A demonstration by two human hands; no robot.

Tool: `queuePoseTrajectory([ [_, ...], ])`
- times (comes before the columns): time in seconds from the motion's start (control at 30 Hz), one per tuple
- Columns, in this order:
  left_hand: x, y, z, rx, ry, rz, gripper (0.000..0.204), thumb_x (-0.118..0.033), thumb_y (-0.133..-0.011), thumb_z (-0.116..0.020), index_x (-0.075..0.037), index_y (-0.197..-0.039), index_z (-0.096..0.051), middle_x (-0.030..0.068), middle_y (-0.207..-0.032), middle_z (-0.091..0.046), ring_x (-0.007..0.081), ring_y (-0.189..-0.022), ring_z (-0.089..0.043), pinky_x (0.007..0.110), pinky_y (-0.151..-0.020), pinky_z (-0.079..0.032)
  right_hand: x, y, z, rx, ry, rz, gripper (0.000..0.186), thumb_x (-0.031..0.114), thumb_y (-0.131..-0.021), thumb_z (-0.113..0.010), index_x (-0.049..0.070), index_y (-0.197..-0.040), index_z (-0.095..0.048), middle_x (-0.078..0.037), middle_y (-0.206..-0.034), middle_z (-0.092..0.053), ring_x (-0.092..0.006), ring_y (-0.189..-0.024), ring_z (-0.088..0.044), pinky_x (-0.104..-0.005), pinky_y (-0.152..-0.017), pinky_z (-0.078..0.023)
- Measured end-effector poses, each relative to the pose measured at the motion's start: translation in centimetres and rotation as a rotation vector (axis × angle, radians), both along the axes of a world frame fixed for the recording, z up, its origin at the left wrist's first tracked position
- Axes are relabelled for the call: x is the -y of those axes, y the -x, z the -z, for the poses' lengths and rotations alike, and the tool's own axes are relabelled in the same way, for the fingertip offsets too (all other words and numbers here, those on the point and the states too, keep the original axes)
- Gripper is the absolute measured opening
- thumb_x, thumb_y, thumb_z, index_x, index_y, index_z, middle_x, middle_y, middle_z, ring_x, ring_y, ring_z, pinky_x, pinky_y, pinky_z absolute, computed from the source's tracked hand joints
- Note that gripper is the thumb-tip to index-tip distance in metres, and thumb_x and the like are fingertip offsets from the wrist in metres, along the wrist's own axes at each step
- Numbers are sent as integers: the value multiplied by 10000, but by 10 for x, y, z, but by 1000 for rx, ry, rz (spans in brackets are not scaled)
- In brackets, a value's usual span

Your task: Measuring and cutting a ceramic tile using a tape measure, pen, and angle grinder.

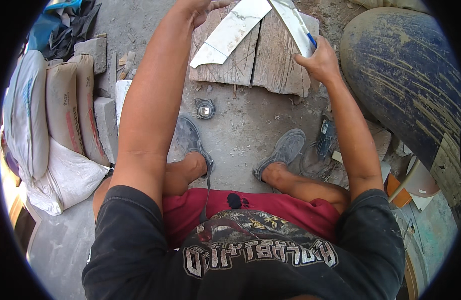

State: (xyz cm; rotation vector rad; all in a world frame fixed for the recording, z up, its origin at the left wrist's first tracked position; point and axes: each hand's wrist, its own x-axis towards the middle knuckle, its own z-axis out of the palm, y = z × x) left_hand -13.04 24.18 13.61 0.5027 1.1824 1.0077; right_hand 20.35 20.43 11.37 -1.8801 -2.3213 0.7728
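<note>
At the top edge, my left hand (203, 9) reaches toward the far end of a wooden block; most of its fingers are cut off by the frame. A white tile piece (233, 32) with a curved notch and a line drawn across its near end lies slanted on the wooden block (225, 70). My right hand (321, 61) is closed on the near end of a narrow white tile strip (293, 25), thumb against its edge. A blue pen (311, 39) pokes out by the same hand's fingers. Both white pieces meet near the top, where drawn marks show.
A tape measure (205, 108) lies on the concrete floor between my feet and the block. Cement sacks (65, 105) and grey blocks (93, 54) stand at left. A large scratched dark-blue drum (400, 75) crowds the right side, with a dark tool (325, 135) and scraps nearby.
</note>
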Motion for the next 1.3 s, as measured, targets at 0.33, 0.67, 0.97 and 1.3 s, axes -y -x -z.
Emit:
queuePoseTrajectory([
  [0.33, -11, 39, 70, -479, 22, 83, 434, -306, -1057, -530, -34, -1393, -501, 136, -1315, -607, 243, -1160, -606, 385, -977, -518, 24, -64, 71, 80, 172, 644, 925, 528, -660, -823, -121, -1267, -569, -327, -1263, -632, -426, -1183, -633, -448, -1014, -490],
  [0.67, -46, 4, 95, -620, 134, 189, 486, -394, -1018, -569, -56, -1368, -567, 110, -1313, -636, 235, -1175, -591, 365, -985, -475, 32, -109, 114, -10, 200, 627, 1061, 616, -652, -815, -133, -1343, -519, -329, -1305, -609, -422, -1224, -612, -449, -1048, -466],
  [0.97, -120, -40, 155, -1117, -166, 433, 622, -462, -967, -580, -25, -1408, -552, 253, -1371, -609, 370, -1269, -594, 403, -1062, -459, 28, -115, 126, 154, 233, 685, 955, 470, -677, -880, -41, -1379, -484, -238, -1405, -529, -376, -1311, -528, -432, -1080, -457],
  [1.3, -166, -47, 182, -865, -6, 441, 506, -272, -980, -666, -58, -1426, -565, 162, -1187, -715, 256, -991, -695, 381, -920, -526, 10, -72, 122, 275, 141, 856, 821, 407, -693, -888, 32, -1312, -500, -195, -1344, -530, -387, -1242, -569, -486, -1017, -504],
])
